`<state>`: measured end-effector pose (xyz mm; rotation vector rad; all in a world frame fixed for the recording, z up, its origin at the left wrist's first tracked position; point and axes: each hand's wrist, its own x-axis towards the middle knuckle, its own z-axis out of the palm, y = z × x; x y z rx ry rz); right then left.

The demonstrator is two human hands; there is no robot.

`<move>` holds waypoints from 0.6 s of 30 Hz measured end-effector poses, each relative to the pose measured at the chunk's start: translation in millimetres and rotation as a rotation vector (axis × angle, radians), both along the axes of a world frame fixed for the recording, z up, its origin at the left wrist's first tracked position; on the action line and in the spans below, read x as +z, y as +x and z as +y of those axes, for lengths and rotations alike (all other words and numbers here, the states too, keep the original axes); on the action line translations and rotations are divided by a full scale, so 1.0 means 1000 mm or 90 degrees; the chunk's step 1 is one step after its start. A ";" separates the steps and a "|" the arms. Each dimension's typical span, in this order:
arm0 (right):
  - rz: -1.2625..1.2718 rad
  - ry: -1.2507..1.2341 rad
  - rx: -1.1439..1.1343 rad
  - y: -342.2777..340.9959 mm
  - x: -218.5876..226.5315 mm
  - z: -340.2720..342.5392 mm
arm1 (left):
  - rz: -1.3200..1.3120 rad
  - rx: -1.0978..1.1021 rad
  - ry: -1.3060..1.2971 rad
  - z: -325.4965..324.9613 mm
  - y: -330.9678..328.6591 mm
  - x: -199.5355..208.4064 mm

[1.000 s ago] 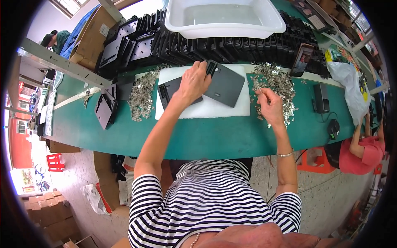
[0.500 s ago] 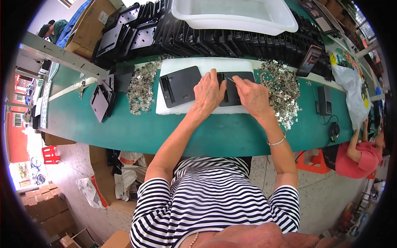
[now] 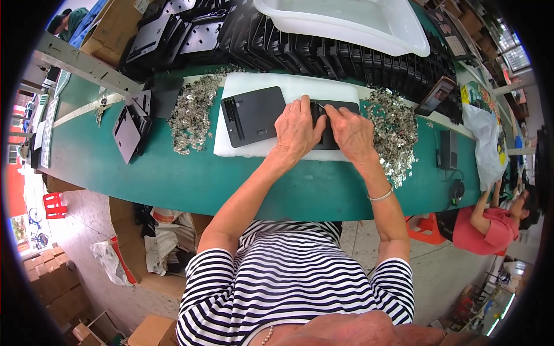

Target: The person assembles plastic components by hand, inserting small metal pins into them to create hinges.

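Two flat black plastic panels lie on a white foam pad (image 3: 231, 151). My left hand (image 3: 297, 128) rests with extended fingers across the right-hand panel (image 3: 328, 138), its thumb apart beside the long slot. My right hand (image 3: 351, 132) is closed over the same panel, pinching a slim metal tool (image 3: 321, 105) whose end points at the top of the slot. Most of that tool is hidden by the fingers, so its exact kind does not show. The other panel (image 3: 254, 115) lies tilted to the left, its slotted edge facing left, with neither hand on it.
Heaps of small silvery metal clips flank the pad, one on the left (image 3: 193, 112) and one on the right (image 3: 395, 130). Behind stand rows of black panels (image 3: 300, 52) under a white tub (image 3: 352, 26). A phone (image 3: 435, 95) leans at the right. A co-worker (image 3: 485, 230) sits far right.
The view has shifted slightly. Both hands stay at the right-hand panel; the right fingers have drawn a little closer to the left thumb and the slot.
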<state>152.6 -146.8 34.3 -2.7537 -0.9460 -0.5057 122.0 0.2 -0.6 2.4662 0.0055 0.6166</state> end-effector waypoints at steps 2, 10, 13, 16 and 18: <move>-0.009 -0.003 0.004 0.001 0.000 0.000 | -0.003 -0.004 0.001 0.000 0.001 0.000; -0.028 -0.016 0.005 0.002 -0.003 0.002 | 0.026 -0.014 0.004 0.000 0.001 0.000; -0.035 -0.022 0.004 0.003 -0.003 0.002 | 0.036 -0.014 0.004 0.001 0.002 0.001; -0.044 -0.033 0.007 0.003 -0.003 0.003 | 0.009 -0.011 0.007 0.001 0.002 -0.002; -0.078 -0.078 0.012 0.003 -0.001 0.004 | 0.018 -0.019 0.003 0.001 0.002 0.001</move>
